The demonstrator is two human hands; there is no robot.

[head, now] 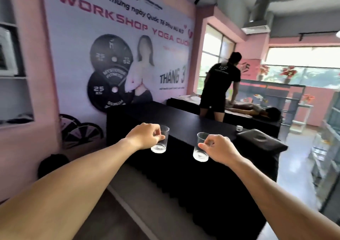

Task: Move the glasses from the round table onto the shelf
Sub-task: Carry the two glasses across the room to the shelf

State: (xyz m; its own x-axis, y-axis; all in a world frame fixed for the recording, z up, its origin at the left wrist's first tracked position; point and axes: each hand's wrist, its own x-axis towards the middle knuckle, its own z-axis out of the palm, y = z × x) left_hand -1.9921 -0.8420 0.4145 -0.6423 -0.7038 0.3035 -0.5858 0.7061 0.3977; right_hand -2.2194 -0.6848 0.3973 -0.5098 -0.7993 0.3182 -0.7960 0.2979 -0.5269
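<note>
Both my arms reach forward over a black-draped table. My left hand (pixel 145 136) pinches the rim of a clear empty glass (pixel 159 144), which hangs upright in the air. My right hand (pixel 219 148) grips a second clear empty glass (pixel 201 150) the same way, by its rim and side. The two glasses hang about level, a short gap apart. A white shelf unit (pixel 12 78) shows at the far left edge. No round table is in view.
A long black-covered table (pixel 184 175) stands right below and ahead, with a black cushion (pixel 261 141) and a small jar (pixel 239 128) on it. A person in black (pixel 219 87) stands at the far end beside someone lying down. A banner wall runs on the left; glass cases stand at right.
</note>
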